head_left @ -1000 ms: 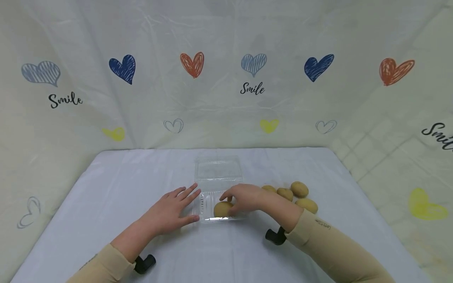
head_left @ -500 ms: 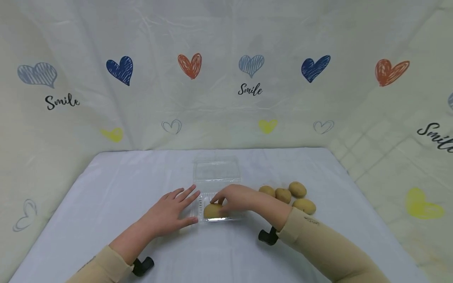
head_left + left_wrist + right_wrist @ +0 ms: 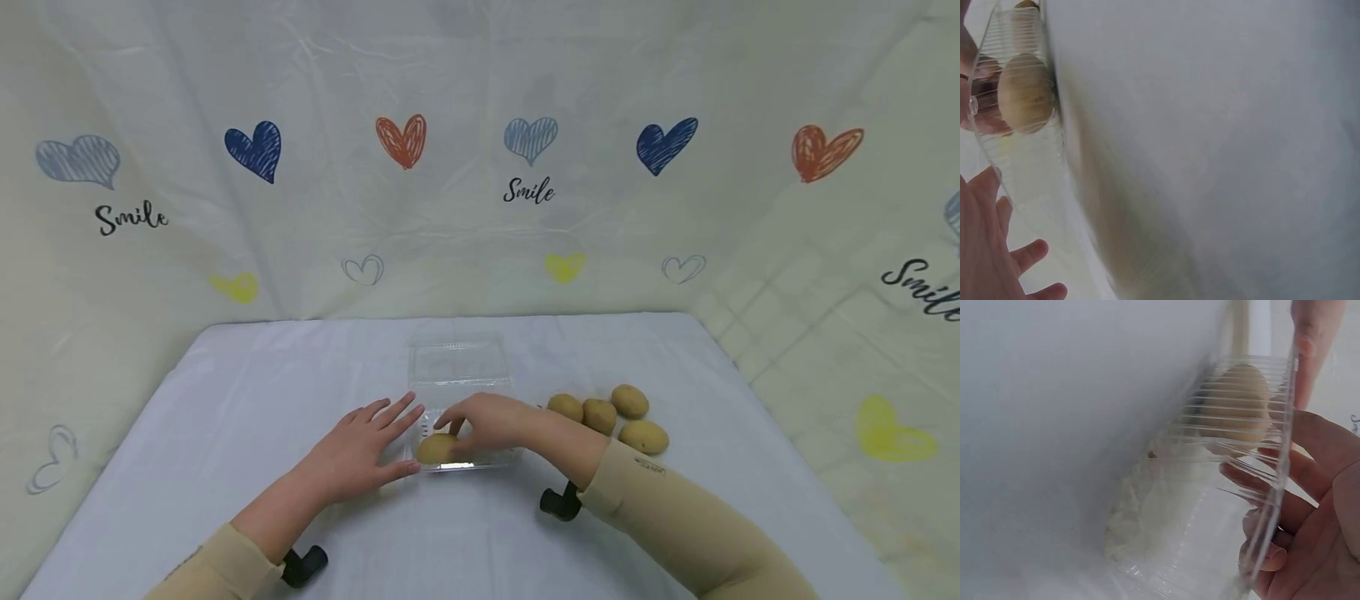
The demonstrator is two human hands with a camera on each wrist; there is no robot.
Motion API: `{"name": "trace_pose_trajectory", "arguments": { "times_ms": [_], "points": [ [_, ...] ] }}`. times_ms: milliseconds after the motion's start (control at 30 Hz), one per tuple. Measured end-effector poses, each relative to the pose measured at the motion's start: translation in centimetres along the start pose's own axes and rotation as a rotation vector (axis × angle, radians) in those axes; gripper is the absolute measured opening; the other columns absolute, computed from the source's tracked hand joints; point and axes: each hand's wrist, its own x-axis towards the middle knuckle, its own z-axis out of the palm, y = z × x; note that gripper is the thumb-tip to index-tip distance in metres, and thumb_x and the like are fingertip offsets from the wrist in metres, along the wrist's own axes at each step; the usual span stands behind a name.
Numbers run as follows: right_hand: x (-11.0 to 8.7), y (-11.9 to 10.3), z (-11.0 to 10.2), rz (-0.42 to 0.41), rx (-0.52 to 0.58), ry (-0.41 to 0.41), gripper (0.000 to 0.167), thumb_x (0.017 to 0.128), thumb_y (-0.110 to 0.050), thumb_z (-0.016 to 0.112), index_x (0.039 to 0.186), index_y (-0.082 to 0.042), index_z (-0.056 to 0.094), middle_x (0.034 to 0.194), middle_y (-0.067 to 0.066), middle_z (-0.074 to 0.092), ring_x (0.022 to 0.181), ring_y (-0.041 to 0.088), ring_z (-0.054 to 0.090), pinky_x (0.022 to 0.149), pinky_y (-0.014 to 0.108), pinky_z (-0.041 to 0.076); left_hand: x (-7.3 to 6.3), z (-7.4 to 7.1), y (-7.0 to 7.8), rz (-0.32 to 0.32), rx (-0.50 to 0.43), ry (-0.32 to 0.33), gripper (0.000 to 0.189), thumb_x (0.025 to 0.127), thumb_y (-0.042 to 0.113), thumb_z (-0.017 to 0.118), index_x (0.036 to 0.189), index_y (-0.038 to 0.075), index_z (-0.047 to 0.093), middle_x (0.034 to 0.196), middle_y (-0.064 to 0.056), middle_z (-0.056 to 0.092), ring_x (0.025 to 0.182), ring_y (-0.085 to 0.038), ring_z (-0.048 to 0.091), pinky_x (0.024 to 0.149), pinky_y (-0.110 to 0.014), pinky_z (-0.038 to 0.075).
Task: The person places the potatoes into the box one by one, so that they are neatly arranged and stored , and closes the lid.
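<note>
A clear plastic clamshell box (image 3: 459, 363) lies with its lid folded back, away from me. In its near tray, at the left front corner, is a potato (image 3: 435, 449), which shows through the ribbed wall in the left wrist view and the right wrist view. My right hand (image 3: 491, 422) reaches over the tray and holds this potato between thumb and fingers. My left hand (image 3: 360, 450) is spread with straight fingers, its fingertips right at the box's left edge. In the right wrist view the potato (image 3: 1241, 403) sits low against the tray wall.
Several loose potatoes (image 3: 600, 415) lie in a group on the table, right of the box and beyond my right forearm. A white cloth (image 3: 247, 383) covers the table. Behind it hangs a pale curtain (image 3: 465, 233) printed with hearts.
My right hand has shifted left, and the potato in it has moved from mid-tray to the left front corner. My left hand has stayed in place.
</note>
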Motion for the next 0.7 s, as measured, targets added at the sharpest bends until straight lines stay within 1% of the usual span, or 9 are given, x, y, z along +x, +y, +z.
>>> {"name": "trace_pose_trajectory", "arguments": {
  "times_ms": [100,300,367,567,633,700],
  "points": [
    [-0.3,0.1,-0.3,-0.002,0.008,0.02,0.045,0.087,-0.036,0.077,0.129,-0.024,0.067,0.107,-0.013,0.07,0.112,0.012,0.062,0.096,0.034,0.049,0.0,0.0,0.1,0.003,-0.003,0.004,0.084,0.09,0.074,0.047,0.158,0.03,0.026,0.165,0.009,0.014,0.145,-0.032,0.03,0.113,-0.056,0.028],
    [-0.4,0.3,-0.6,-0.014,0.014,0.028,0.044,0.088,-0.036,0.076,0.129,-0.023,0.068,0.11,-0.009,0.07,0.111,0.015,0.062,0.095,0.036,0.05,0.0,0.2,0.0,0.0,0.003,-0.002,0.087,0.088,0.08,0.038,0.159,0.03,0.025,0.165,0.01,0.013,0.145,-0.031,0.029,0.112,-0.057,0.029],
    [-0.6,0.5,-0.7,-0.022,0.021,0.036,0.044,0.088,-0.035,0.076,0.129,-0.023,0.067,0.111,-0.008,0.07,0.112,0.015,0.062,0.095,0.036,0.05,0.0,0.2,0.0,-0.004,0.004,-0.006,0.088,0.088,0.081,0.038,0.159,0.031,0.024,0.165,0.01,0.013,0.145,-0.031,0.029,0.113,-0.057,0.028],
    [-1.4,1.5,-1.7,-0.035,0.041,0.091,0.042,0.089,-0.032,0.075,0.129,-0.023,0.067,0.117,-0.002,0.07,0.115,0.02,0.061,0.095,0.038,0.049,0.1,0.1,0.1,-0.002,0.006,-0.002,0.085,0.09,0.075,0.046,0.159,0.03,0.025,0.165,0.009,0.015,0.144,-0.033,0.03,0.112,-0.057,0.029],
    [-1.9,1.8,-2.3,-0.025,0.06,0.108,0.042,0.089,-0.031,0.076,0.129,-0.022,0.068,0.118,-0.001,0.069,0.117,0.022,0.06,0.096,0.04,0.048,0.1,0.0,0.1,-0.001,0.001,-0.002,0.084,0.09,0.073,0.049,0.158,0.03,0.025,0.165,0.008,0.015,0.144,-0.033,0.03,0.113,-0.057,0.028],
    [-2.7,2.3,-2.8,0.004,0.093,0.122,0.04,0.089,-0.031,0.076,0.128,-0.024,0.068,0.119,-0.001,0.069,0.119,0.023,0.059,0.098,0.041,0.047,0.1,0.0,0.1,-0.001,-0.005,-0.002,0.084,0.09,0.072,0.049,0.158,0.03,0.026,0.165,0.008,0.016,0.145,-0.033,0.029,0.113,-0.057,0.028]
  ]
}}
